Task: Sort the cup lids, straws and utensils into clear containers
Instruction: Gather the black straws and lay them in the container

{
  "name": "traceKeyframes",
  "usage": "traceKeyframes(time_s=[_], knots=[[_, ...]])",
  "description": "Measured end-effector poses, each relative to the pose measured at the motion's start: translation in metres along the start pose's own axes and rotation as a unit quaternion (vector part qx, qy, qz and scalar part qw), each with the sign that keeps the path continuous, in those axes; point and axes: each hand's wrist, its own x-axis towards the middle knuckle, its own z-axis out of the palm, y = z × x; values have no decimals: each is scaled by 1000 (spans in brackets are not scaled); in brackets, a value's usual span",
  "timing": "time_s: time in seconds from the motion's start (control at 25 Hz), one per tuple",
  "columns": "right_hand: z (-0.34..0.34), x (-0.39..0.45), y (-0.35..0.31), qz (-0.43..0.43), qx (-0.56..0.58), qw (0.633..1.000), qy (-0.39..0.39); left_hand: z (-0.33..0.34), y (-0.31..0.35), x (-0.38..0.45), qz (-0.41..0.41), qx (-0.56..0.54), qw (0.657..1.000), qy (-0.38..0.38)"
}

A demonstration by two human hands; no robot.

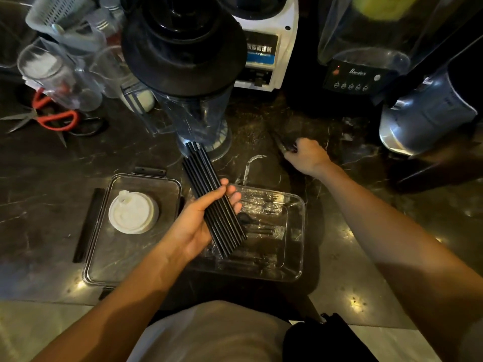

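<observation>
My left hand [198, 223] grips a flat bundle of several black straws [209, 186] above the left end of a clear container [292, 267]. That container holds wrapped utensils [261, 205] and some dark pieces. To its left, a second clear container [104, 270] holds a stack of white cup lids [132, 215]. My right hand [305, 155] reaches out over the dark counter behind the containers, its fingers closed on more black straws [283, 145] lying there.
A clear blender jug with a black lid [183, 56] stands just behind the straws. Two blender bases [264, 48] [358, 74] and a steel jug [423, 113] line the back. Red-handled scissors [52, 118] and clear cups [60, 77] sit at the far left.
</observation>
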Motion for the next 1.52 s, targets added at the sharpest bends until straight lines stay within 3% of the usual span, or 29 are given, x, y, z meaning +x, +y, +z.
traceKeyframes(time_s=[0.12, 0.24, 0.44, 0.76, 1.08, 1.2, 1.52], knots=[[-17, -26, -6, -4, 186, 981, -49, -8, 10, -4, 12, -11, 1000, 4], [-35, -59, -8, -12, 423, 899, -116, -19, 24, -10, 28, -15, 999, 8], [-43, -110, -20, -50, 510, 839, -182, -37, 42, -20, 40, -20, 999, -18], [-3, -155, -98, -50, 519, 817, -247, -78, 67, -40, 57, -4, 998, 19], [60, -179, -209, -82, 359, 884, -289, -114, 82, -51, 60, 29, 998, -3], [85, -188, -240, -101, 296, 898, -310, -133, 85, -57, 64, 63, 995, 32], [123, -194, -278, -81, 175, 893, -407, -168, 86, -77, 100, -2, 990, 101]])
